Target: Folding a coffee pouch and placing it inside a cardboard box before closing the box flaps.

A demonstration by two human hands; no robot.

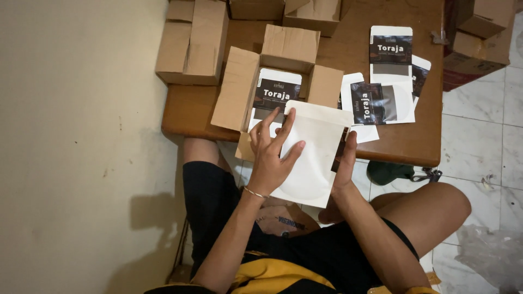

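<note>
The scene is dim and warm, with light falling from the upper right, so the white pouch (313,149) and the floor tiles (479,136) glow brightest. A soft shadow of the person spreads over the wall (81,163) at lower left. Focus is fairly sharp at centre, while the edges are slightly soft and grainy.

A plain white pouch (313,155), white pouches with dark label panels (391,65), brown cardboard boxes (193,41), a reddish-brown wooden table (403,144)
</note>
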